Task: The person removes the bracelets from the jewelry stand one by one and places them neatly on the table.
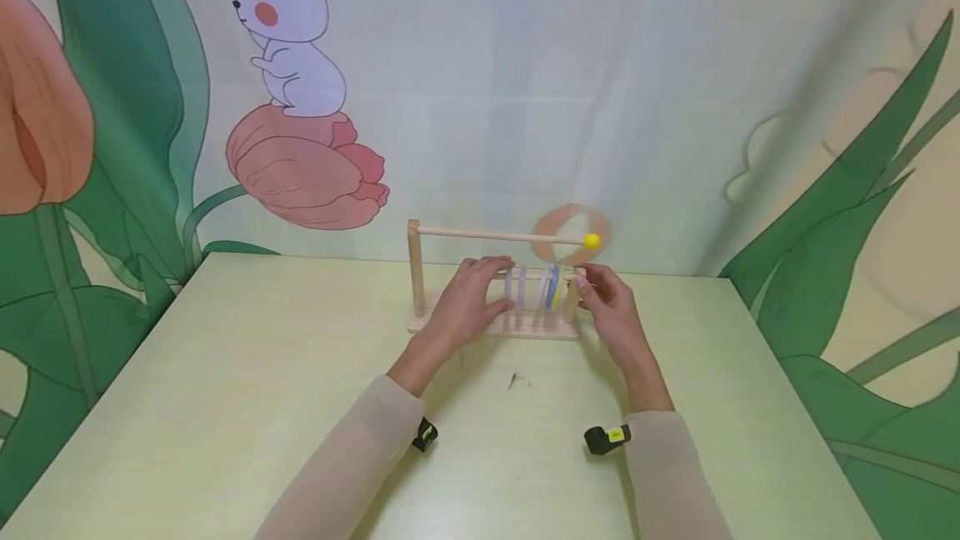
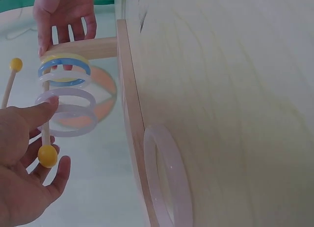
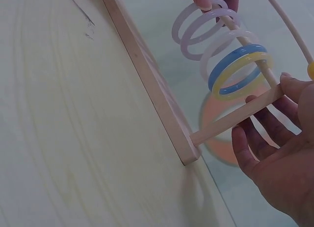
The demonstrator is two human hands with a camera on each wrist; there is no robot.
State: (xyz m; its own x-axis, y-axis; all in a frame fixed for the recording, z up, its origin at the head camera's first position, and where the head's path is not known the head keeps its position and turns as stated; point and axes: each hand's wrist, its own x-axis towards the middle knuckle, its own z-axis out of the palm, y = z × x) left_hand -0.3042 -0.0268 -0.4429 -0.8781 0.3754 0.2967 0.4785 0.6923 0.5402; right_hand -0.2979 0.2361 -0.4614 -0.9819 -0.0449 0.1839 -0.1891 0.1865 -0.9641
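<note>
A wooden ring rack [image 1: 492,329] stands near the table's far edge, with an upper rod [image 1: 495,235] and a lower rod. On the lower rod hang two lilac rings [image 3: 185,45], a whitish ring [image 3: 205,60], a blue ring [image 3: 214,76] and a yellow ring [image 3: 240,93]. My left hand [image 1: 468,298] pinches a lilac ring near the rod's yellow ball end [image 2: 47,156], thumb on this side and fingers partly hidden behind. With thumb on top and fingers behind, my right hand [image 1: 611,307] grips the short end post [image 3: 235,116].
Another lilac ring [image 2: 182,183] lies on the table against the rack's base, mostly behind the left wrist in the head view. A yellow ball [image 1: 592,241] caps the upper rod. Dark marks [image 1: 513,380] show on the tabletop [image 1: 525,457]; a printed curtain [image 1: 465,107] hangs behind.
</note>
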